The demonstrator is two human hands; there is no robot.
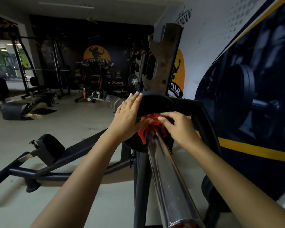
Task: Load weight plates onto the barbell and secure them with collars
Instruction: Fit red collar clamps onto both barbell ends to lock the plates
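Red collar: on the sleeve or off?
On: red collar rings the chrome sleeve beside the black plate. Latched: cannot tell.

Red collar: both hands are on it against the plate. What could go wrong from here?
1. The right hand grips the red collar with its fingertips at the clamp, so they could get pinched if it snaps closed.
2. The hands hide whether the collar sits flush against the black weight plate. Any gap might let the plate shift along the barbell sleeve.
3. The left hand rests on the plate's rim with its thumb by the collar, which is equally exposed.
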